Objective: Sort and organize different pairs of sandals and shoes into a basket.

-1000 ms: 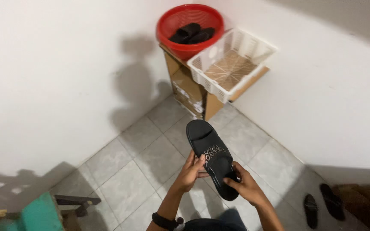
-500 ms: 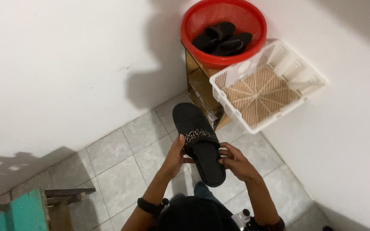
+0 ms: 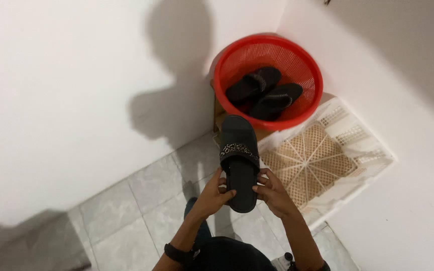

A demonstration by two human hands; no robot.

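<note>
1. A broad white wall (image 3: pixel 66 90) is seen at the far left, with grey floor tiles (image 3: pixel 126 211) spread out below it.
2. A dark wristband (image 3: pixel 177 253) is worn on the left arm, low in the view.
3. The left hand (image 3: pixel 212 193) is curled around the heel end of the black slide sandal (image 3: pixel 239 165), thumb laid across the footbed and fingers wrapped onto its left edge.
4. The sandal is held in the air above the tiles, toe pointing away toward the corner, with a patterned band across its strap.
5. The right hand (image 3: pixel 273 193) is closed on the sandal's right edge, fingertips pressed against the sole's side.
6. Just beyond the toe, a red mesh basket (image 3: pixel 307 70) is seen in the corner, and two dark sandals (image 3: pixel 262 93) are lying inside it.
7. To the right, a white plastic crate (image 3: pixel 367 155) is tilted against the wall, a woven mat showing at its bottom.
</note>
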